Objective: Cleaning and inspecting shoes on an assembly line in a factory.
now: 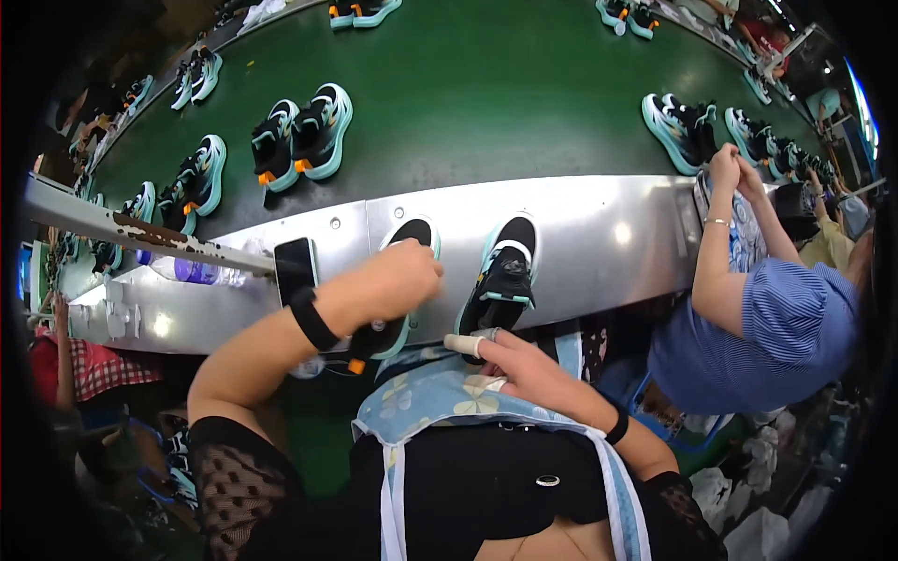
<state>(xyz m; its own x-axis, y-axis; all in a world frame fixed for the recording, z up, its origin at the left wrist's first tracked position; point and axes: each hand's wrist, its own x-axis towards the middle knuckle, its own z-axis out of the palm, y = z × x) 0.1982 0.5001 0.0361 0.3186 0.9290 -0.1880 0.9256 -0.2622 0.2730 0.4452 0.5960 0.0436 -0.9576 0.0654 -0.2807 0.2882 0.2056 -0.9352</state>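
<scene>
Handwork on a pair of shoes at the metal bench (608, 238), centre of the frame: the step in hand appears to be adjusting or checking the uppers, and the next move probably calls for steadying one shoe while fingers work at its opening. The left hand (404, 279), fingers curled, lies across the middle of the left shoe (385, 338); the right hand (528, 369), fingers partly bent, lies at the near end of the right shoe (510, 276). Whether either grips anything cannot be told.

2 black-and-mint sneakers (507, 280) side by side
</scene>
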